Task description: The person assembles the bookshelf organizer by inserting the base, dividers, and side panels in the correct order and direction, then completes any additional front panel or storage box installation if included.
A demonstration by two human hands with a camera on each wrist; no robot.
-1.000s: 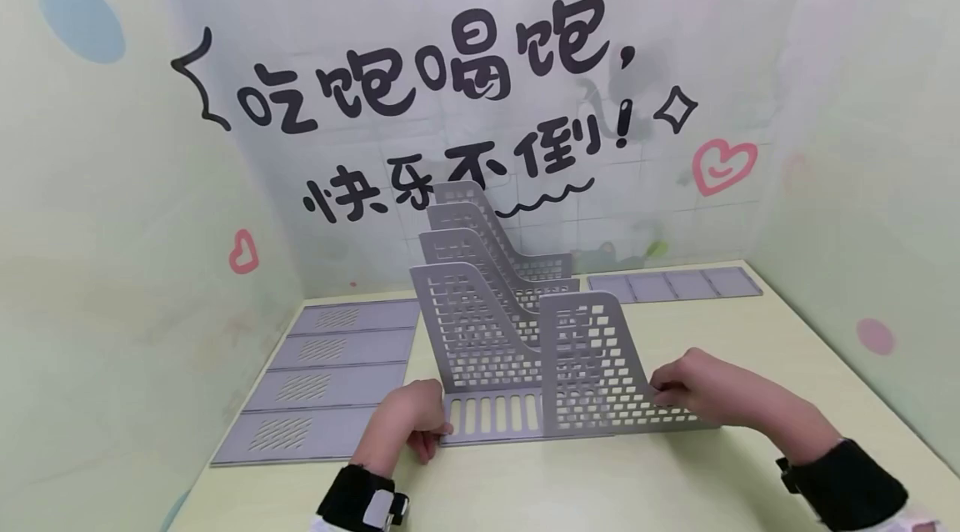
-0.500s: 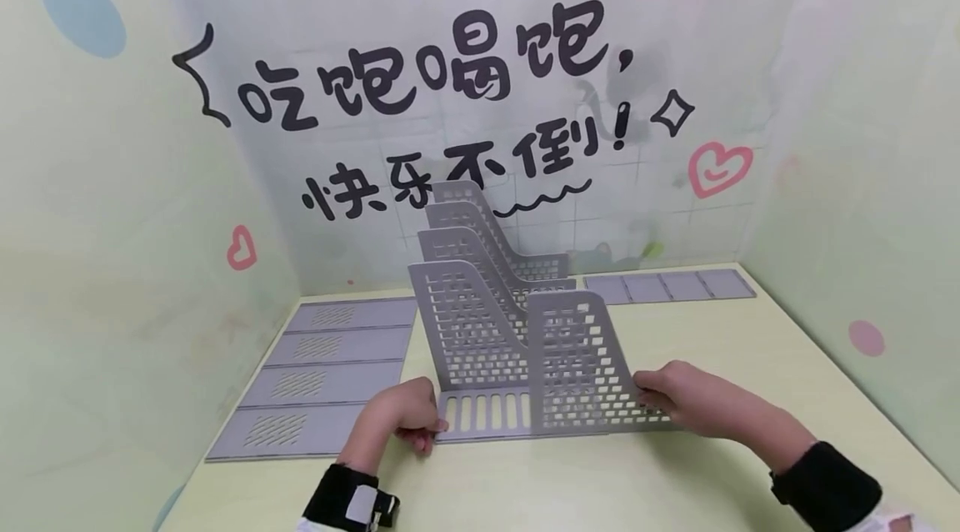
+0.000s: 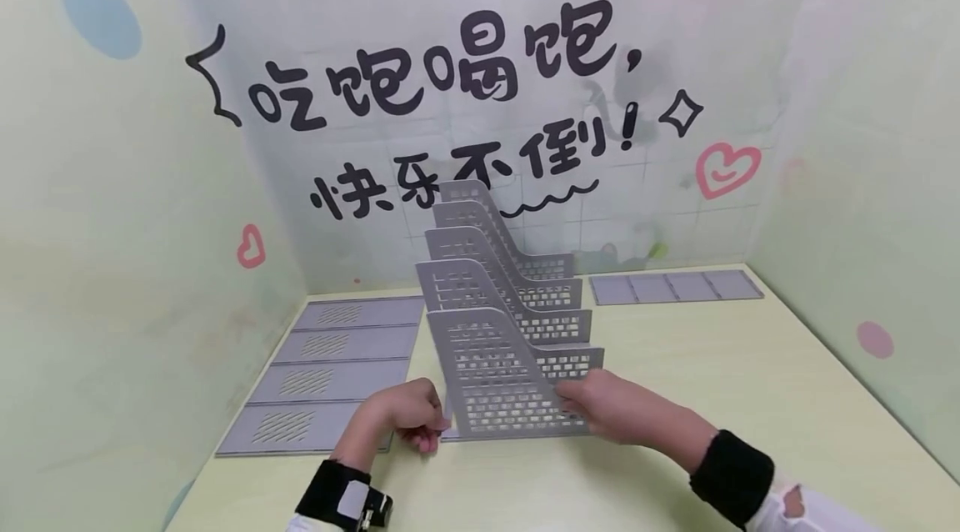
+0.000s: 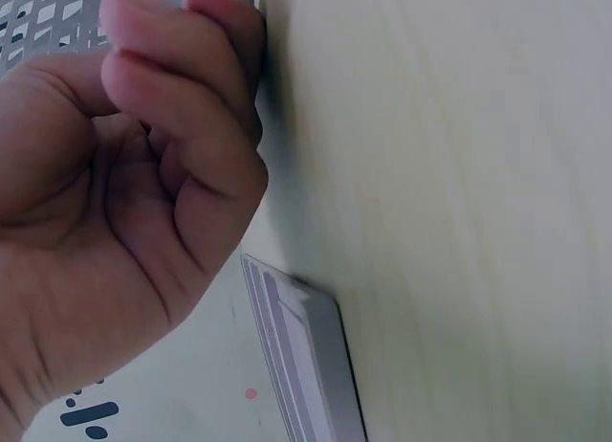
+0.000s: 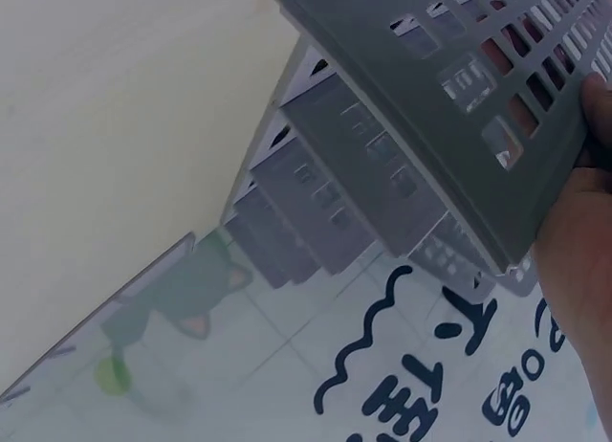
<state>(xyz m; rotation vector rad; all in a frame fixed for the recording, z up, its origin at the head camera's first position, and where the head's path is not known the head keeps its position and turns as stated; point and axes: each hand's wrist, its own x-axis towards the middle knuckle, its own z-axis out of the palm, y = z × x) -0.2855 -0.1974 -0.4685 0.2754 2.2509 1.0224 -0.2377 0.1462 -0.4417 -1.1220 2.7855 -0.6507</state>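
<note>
File-rack divider (image 3: 495, 378) stands upright, nearer than four matching dividers (image 3: 452, 273); your right hand (image 3: 622, 409) pinches its right end. Your left hand (image 3: 416, 414) pinches the base (image 3: 452, 436) near-left. Apparent step: seating; next requires alignment, then downward pressure.

Upright perforated panels (image 3: 491, 365), ranked one behind another, block the middle of the surface (image 3: 735, 373), the left hand (image 3: 411, 414) and right hand (image 3: 611, 407) flanking the nearest. Open room stretches right beyond the person's forearm (image 3: 678, 428), back to a low strip of flat pieces (image 3: 678, 287) by the rear wall (image 3: 450, 123). At left, flat slotted panels (image 3: 356, 382) lie low, a narrow lane separating them from the standing ones.
</note>
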